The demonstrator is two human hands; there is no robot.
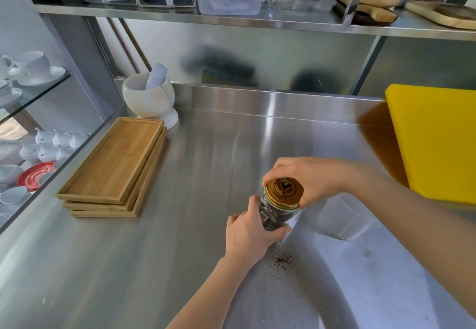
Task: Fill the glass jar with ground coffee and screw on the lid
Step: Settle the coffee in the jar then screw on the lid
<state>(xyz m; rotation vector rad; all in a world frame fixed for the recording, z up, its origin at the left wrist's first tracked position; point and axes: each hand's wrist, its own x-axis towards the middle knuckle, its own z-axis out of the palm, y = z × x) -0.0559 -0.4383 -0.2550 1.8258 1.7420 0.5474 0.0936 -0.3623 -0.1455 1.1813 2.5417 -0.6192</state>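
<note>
A glass jar [276, 215] holding dark ground coffee stands on the steel counter [195, 174], a little right of centre. A gold metal lid [283, 192] with a dark printed emblem sits on its mouth. My left hand [248, 233] is wrapped around the jar's body from the left and front. My right hand [306, 178] comes in from the right, with fingers and thumb gripping the lid's rim. A clear empty plastic container [342, 216] stands just right of the jar, partly behind my right wrist. Spilled coffee grounds [282, 259] lie on the counter in front of the jar.
A stack of wooden trays [116, 166] lies at the left. A white mortar and pestle [150, 95] stands at the back left. A yellow cutting board [438, 140] lies at the right. White cups and saucers [33, 71] fill glass shelves at far left. A steel shelf [231, 16] hangs overhead.
</note>
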